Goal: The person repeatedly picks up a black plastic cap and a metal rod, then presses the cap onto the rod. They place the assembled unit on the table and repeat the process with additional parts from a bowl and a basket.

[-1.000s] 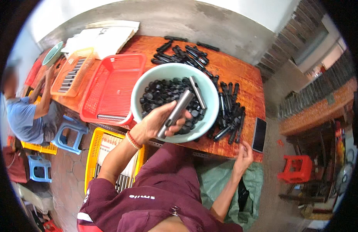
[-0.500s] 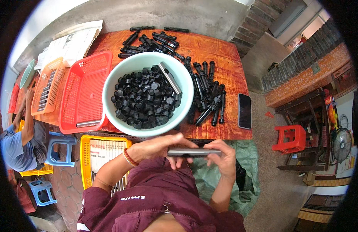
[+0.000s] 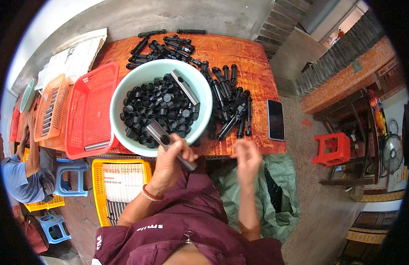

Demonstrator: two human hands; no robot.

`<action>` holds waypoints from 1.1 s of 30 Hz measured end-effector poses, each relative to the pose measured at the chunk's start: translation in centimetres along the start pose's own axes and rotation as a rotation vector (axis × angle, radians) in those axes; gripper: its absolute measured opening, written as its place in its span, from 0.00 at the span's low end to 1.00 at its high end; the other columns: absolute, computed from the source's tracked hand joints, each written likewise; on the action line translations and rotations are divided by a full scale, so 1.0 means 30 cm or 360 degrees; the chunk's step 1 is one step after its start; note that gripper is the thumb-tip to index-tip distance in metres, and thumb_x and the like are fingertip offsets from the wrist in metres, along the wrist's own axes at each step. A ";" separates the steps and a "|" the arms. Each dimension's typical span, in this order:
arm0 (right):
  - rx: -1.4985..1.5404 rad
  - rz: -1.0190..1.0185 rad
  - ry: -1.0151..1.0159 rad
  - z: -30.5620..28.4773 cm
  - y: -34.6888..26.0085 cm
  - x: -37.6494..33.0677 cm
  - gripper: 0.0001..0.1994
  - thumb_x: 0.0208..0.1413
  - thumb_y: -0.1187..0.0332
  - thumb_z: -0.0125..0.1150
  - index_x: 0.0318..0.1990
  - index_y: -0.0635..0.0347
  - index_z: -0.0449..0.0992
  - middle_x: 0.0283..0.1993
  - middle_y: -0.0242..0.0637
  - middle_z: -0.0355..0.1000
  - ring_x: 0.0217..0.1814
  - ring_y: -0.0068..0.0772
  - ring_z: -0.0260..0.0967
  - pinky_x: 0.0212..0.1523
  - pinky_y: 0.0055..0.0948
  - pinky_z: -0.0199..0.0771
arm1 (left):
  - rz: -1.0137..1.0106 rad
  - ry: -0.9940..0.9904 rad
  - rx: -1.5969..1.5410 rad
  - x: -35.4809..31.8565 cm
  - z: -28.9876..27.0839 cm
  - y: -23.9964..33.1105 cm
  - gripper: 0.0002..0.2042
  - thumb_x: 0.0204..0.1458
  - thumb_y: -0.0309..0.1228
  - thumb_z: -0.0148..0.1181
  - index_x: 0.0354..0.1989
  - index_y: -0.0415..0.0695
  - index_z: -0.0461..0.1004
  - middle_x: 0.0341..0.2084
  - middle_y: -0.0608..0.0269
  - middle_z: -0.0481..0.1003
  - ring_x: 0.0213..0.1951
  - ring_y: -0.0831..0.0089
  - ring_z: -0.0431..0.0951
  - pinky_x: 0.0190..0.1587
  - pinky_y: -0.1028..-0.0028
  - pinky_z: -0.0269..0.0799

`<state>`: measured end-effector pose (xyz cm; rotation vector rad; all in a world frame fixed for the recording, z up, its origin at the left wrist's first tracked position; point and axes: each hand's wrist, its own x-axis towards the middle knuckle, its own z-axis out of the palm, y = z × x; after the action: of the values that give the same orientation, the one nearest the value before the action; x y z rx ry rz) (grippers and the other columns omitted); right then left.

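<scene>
My left hand (image 3: 168,164) is closed around a silver metal tube (image 3: 157,131) with an oval hole in its side. The tube slants, its upper end over the near rim of a pale green basin (image 3: 117,128). Small black plastic caps (image 3: 153,104) are heaped in the basin, and a second metal tube (image 3: 185,87) lies on them along the right wall. My right hand (image 3: 247,155) is off the tube, at the table's front edge, blurred with its fingers partly curled; whether it holds anything small cannot be made out.
Black rod-like parts (image 3: 228,95) are piled beyond and right of the basin, near a phone (image 3: 275,119). At left stand a red basket (image 3: 92,84) holding one tube and an orange basket (image 3: 59,86) of tubes. Another person (image 3: 26,170) sits there. A yellow crate (image 3: 97,185) is below.
Both hands were on the tube, held level. My right hand has let go and moved slightly up; my left hand has carried the tube left and tilted it toward the basin.
</scene>
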<state>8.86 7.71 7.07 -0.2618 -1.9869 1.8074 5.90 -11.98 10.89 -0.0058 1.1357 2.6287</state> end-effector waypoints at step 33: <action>-0.0712 -0.0450 -0.1057 -0.124 -0.312 0.097 0.12 0.44 0.82 0.48 0.37 0.68 0.73 0.34 0.43 0.67 0.39 0.40 0.67 0.42 0.29 0.66 | -0.0283 -0.0252 0.0198 -0.001 -0.078 0.085 0.17 0.50 0.39 0.57 0.38 0.37 0.68 0.26 0.59 0.72 0.10 0.85 0.60 0.13 0.84 0.58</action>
<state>9.31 11.06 17.00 0.5373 -2.6999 1.3499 5.02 -15.34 11.10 0.1186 1.1836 2.3549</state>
